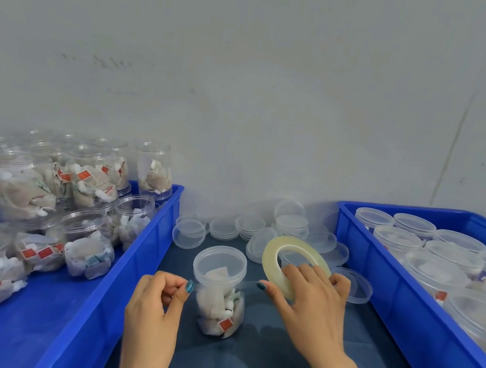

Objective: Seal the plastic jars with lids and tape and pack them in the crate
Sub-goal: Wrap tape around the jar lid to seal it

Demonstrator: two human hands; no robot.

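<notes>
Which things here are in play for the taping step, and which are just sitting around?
In play:
- jar with its lid on
- tape roll in the right hand
- tape strip pinched by the left hand, stretched across the jar

Sitting around:
- loose lids behind
- open jars in the left crate
- lidded jars in the right crate

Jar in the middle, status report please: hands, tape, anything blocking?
Left hand pinches tape strip; right hand grips tape roll. Strip stretched across lidded jar. Nothing in the way.
</notes>
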